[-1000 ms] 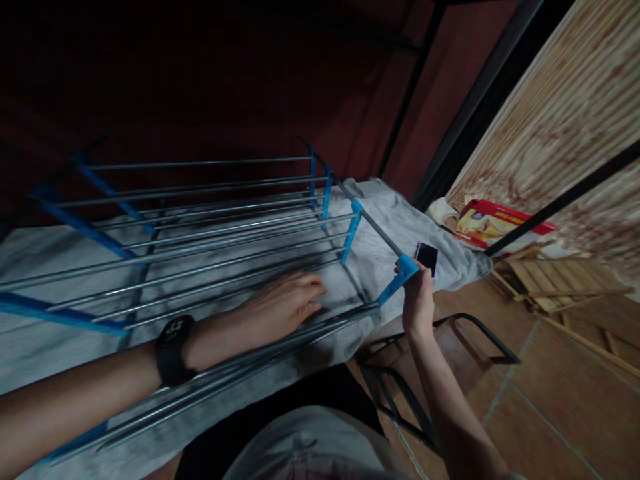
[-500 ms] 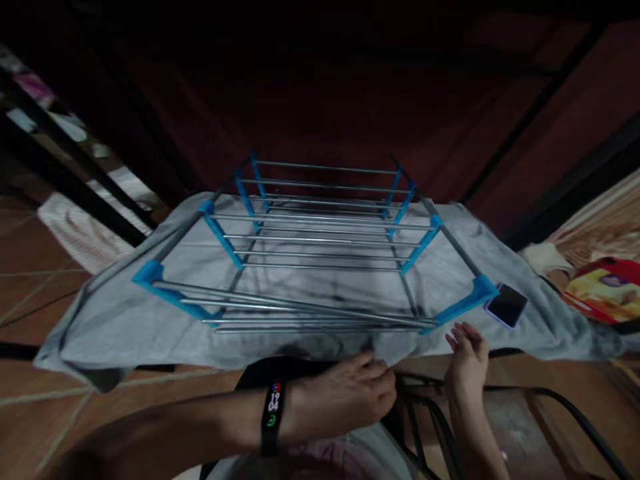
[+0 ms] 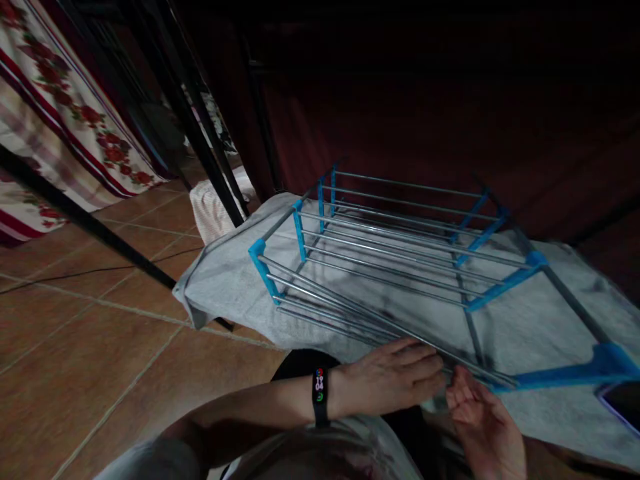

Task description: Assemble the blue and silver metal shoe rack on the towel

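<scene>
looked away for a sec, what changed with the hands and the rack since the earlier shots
The right hand let go of the blue corner piece and dropped back to the near edge. The left hand came off the middle of the rack and slid back too. Both hands now meet at the nearest rods, grip unclear. The view swung left. The rack remains on the grey cloth, phone beside the corner.

Blue-jointed grey rack (image 3: 400, 247), grey cloth (image 3: 230, 287)

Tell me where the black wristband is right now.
The wristband sits low and centre in the head view, on the person's left wrist behind the left hand, at the near edge of the grey cloth.
</scene>
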`<control>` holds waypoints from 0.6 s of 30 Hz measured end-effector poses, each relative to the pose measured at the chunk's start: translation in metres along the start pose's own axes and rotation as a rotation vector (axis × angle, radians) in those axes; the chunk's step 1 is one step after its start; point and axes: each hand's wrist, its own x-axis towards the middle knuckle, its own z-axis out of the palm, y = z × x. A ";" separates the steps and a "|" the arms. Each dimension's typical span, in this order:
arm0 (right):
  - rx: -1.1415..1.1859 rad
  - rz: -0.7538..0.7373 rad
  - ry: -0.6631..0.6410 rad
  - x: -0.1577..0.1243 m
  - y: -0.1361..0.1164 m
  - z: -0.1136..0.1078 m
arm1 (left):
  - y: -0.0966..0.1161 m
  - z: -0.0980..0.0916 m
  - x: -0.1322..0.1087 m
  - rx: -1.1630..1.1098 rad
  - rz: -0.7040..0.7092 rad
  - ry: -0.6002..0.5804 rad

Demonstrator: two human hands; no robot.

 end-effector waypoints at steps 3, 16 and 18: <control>0.104 0.049 -0.018 0.008 -0.008 -0.002 | -0.002 0.007 0.023 0.073 0.014 0.036; 0.311 -0.122 0.038 -0.017 -0.035 0.043 | 0.011 0.052 0.100 -0.030 0.035 -0.169; 0.258 -0.165 0.017 -0.021 -0.040 0.046 | 0.011 0.049 0.110 -0.076 0.013 -0.206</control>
